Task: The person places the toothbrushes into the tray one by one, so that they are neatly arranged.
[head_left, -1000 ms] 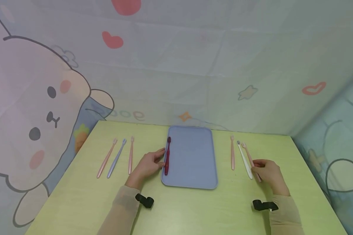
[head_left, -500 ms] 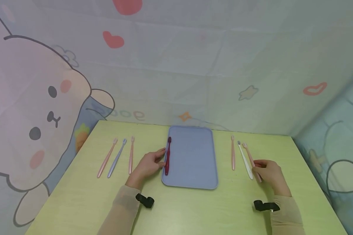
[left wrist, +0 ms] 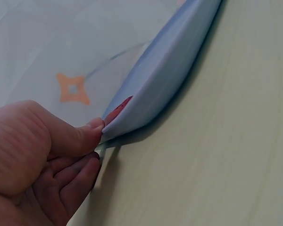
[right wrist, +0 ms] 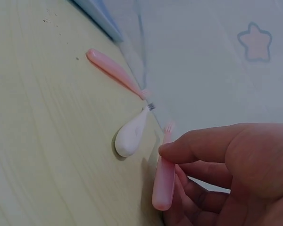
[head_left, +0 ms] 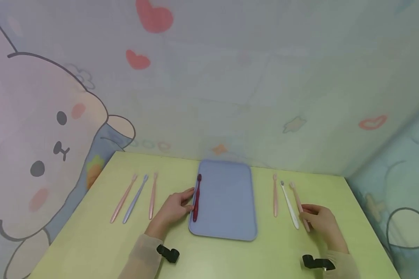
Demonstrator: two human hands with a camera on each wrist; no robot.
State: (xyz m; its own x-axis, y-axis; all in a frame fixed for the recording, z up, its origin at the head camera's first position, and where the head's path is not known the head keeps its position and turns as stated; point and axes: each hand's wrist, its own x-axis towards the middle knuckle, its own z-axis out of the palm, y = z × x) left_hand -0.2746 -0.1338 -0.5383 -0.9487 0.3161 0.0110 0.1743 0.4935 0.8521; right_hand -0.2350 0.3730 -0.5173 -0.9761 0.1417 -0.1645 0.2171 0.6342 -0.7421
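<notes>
1. Your right hand (head_left: 322, 221) sits at the lower right of the head view, with the thumb and fingers (right wrist: 188, 149) pinched on the handle end of the outermost pink toothbrush (head_left: 299, 205). That brush lies on the green table (head_left: 90, 240).
2. The brush's long axis runs from your fingers up the frame, bristle end farthest from you. It lies nearly parallel to the white toothbrush (head_left: 289, 204) just to its left and another pink toothbrush (head_left: 275, 195) beyond that.
3. The blue tray (head_left: 227, 205) lies left of this hand, at centre frame, its long side parallel to the brushes.
4. Your left hand (head_left: 173, 209) is at the tray's left edge. Its thumb and fingers close on the handle of the dark red toothbrush (head_left: 196, 197), which lies in the tray along that edge.
5. Three more brushes lie at the left of the frame, nearer your left hand.
</notes>
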